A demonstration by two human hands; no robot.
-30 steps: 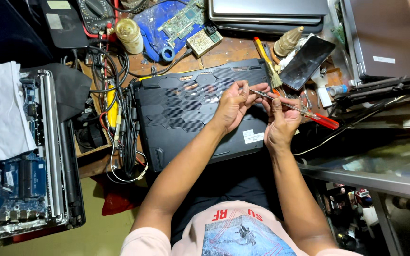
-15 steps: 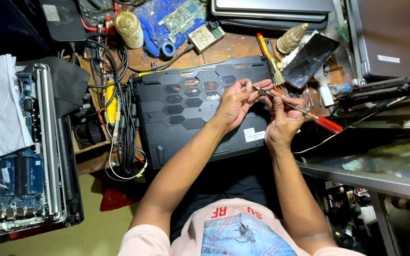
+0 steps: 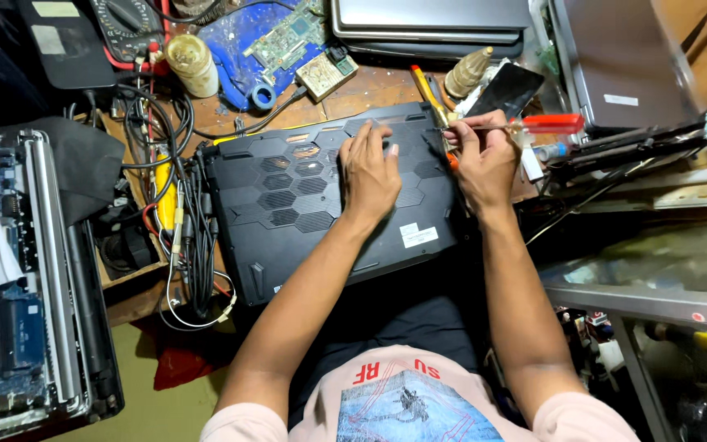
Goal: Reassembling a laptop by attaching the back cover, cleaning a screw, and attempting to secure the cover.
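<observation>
A black laptop [image 3: 288, 205] lies upside down in front of me, its vented bottom cover facing up, half on the wooden bench and half over my lap. My left hand [image 3: 370, 168] rests flat on the cover near its far right part, fingers spread. My right hand [image 3: 484, 160] grips a screwdriver with a red handle [image 3: 550, 124] held sideways; its thin shaft points left toward the laptop's far right corner, where the tip is hidden by my fingers.
A yellow-handled screwdriver [image 3: 425, 90], a black phone [image 3: 507, 88] and a small bottle [image 3: 466, 74] lie beyond the laptop. Closed laptops [image 3: 431, 20] are stacked at the back. An opened laptop with bare circuit board [image 3: 10, 327] sits left, beside tangled cables [image 3: 173, 205].
Both hands had been together above the laptop handling the screwdriver. Now my left hand lies flat on the cover and my right hand has carried the screwdriver to the far right corner.
</observation>
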